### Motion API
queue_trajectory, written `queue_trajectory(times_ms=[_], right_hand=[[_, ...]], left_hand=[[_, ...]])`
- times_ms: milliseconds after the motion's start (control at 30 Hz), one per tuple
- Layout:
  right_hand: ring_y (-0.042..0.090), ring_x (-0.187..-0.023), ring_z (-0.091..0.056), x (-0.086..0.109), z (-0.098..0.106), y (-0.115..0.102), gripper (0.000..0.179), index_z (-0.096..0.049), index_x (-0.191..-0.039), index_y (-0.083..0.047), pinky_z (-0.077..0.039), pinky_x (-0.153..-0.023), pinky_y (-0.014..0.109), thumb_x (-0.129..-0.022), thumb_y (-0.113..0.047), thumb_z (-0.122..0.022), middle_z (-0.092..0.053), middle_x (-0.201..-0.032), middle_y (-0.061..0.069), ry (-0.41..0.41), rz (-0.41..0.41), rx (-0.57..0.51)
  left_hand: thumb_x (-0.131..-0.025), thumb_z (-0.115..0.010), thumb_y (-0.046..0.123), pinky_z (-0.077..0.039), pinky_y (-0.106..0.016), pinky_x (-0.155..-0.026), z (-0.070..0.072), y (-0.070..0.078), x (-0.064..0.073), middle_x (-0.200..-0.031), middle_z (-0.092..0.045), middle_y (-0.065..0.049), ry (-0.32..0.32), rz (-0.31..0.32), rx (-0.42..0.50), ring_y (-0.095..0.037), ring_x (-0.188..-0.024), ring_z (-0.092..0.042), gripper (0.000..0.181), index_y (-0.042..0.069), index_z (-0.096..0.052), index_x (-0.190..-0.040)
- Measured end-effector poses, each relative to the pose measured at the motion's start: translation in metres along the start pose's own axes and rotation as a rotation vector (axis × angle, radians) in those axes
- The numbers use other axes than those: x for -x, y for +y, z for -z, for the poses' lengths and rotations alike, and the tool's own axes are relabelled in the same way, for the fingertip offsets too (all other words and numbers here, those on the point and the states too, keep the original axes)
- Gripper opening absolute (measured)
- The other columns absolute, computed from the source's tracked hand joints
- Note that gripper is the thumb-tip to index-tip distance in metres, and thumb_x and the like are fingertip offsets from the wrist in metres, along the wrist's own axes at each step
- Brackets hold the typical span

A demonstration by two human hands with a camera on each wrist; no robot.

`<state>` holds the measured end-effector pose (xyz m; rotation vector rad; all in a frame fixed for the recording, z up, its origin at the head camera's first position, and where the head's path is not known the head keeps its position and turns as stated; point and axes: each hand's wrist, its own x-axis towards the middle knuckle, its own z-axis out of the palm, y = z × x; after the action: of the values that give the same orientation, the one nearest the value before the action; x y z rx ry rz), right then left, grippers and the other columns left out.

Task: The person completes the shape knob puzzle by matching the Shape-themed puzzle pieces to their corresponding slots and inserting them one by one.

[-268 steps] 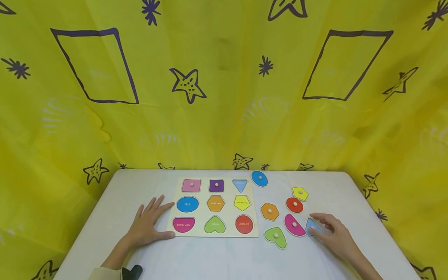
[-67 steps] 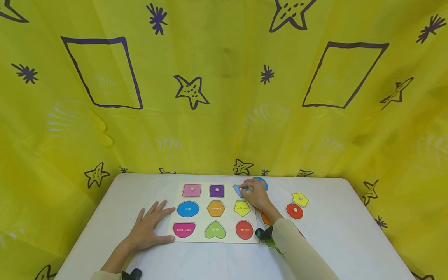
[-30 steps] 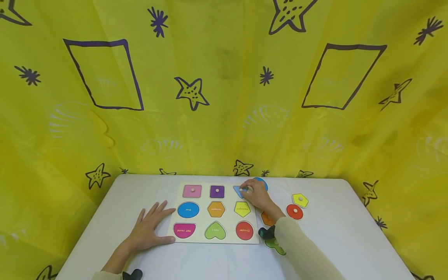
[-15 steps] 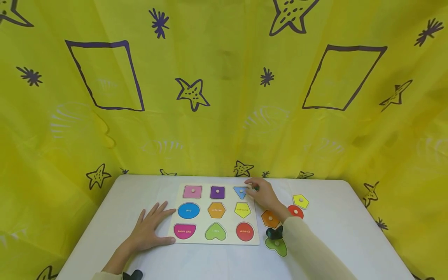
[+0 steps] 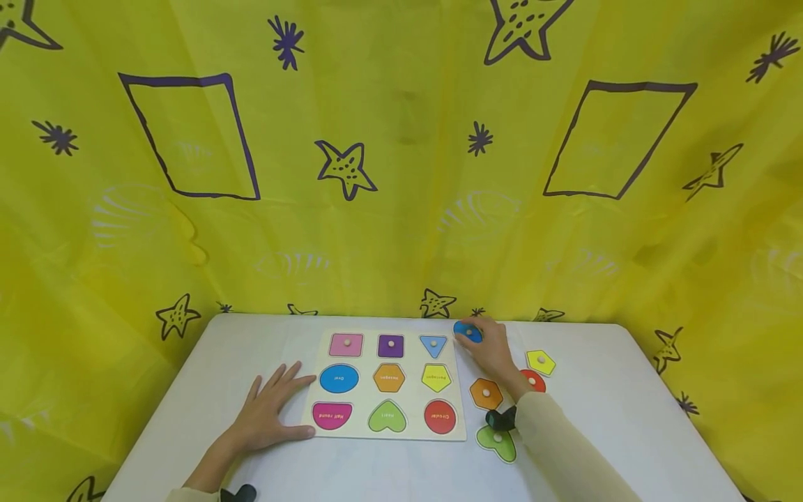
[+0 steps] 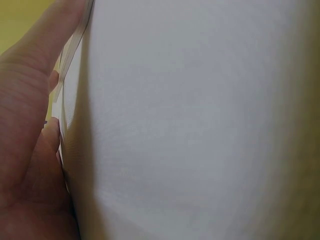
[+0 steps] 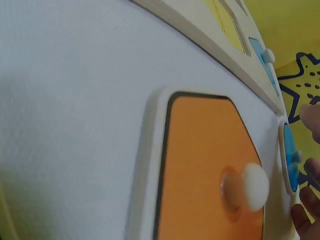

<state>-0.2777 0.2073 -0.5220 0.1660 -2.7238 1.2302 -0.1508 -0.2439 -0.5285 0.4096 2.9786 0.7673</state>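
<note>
My left hand (image 5: 266, 411) rests with fingers spread at the left edge of the wooden puzzle board (image 5: 410, 432); its thumb (image 6: 37, 37) touches the edge in the left wrist view. My right hand (image 5: 493, 352) is over the blue oval piece (image 5: 464, 328), beyond the board's far right corner. Its fingertips (image 7: 309, 117) stand around the oval's knob (image 7: 297, 156), apart from it in the right wrist view. A light blue triangle (image 5: 433, 345), a purple square (image 5: 391, 346) and a pink rectangle (image 5: 346, 345) sit in the board's far row, knobs up.
Right of the board lie an orange hexagon (image 5: 486, 394), a green heart (image 5: 498, 445), a red circle (image 5: 533, 381) and a yellow pentagon (image 5: 541, 362). My right sleeve (image 5: 558, 439) partly covers the red circle. A yellow patterned curtain (image 5: 401, 244) stands behind the white table (image 5: 389, 474).
The light blue triangle went from the right side into the board, carried by my right hand. That hand then let go of its knob and moved right to the blue oval. My left hand stayed.
</note>
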Motion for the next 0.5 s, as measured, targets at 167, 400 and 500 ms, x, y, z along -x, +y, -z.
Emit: queue_trajectory(times_ms=[167,400,500], right_hand=[[0.043,-0.131,-0.044,0.000,0.001,0.009,0.040,-0.070,-0.128,-0.004,-0.041,-0.108,0.061,-0.093,-0.022,-0.077,-0.057,-0.140,0.023,0.007,-0.027,0.003],[0.044,-0.122,-0.055,-0.004,0.002,0.017,0.031,-0.074,-0.118,-0.002,-0.045,-0.105,0.059,-0.093,-0.020,-0.078,-0.061,-0.134,0.026,0.026,-0.037,0.040],[0.045,-0.120,-0.056,-0.005,0.002,0.018,0.026,-0.075,-0.112,-0.002,-0.045,-0.104,0.060,-0.092,-0.019,-0.077,-0.061,-0.132,0.026,0.027,-0.050,0.054]], left_hand=[[-0.071,-0.080,0.071,0.001,-0.077,-0.116,0.000,0.002,0.000,-0.164,-0.035,-0.016,-0.009,0.007,0.005,-0.047,-0.152,-0.018,0.095,0.023,-0.055,-0.149],[-0.071,-0.080,0.070,0.000,-0.077,-0.115,0.000,0.001,0.000,-0.164,-0.035,-0.015,-0.004,-0.001,0.003,-0.047,-0.152,-0.019,0.094,0.023,-0.055,-0.149],[-0.071,-0.080,0.070,0.000,-0.077,-0.115,0.001,0.002,0.000,-0.164,-0.035,-0.015,-0.001,-0.003,0.005,-0.047,-0.152,-0.019,0.094,0.023,-0.055,-0.149]])
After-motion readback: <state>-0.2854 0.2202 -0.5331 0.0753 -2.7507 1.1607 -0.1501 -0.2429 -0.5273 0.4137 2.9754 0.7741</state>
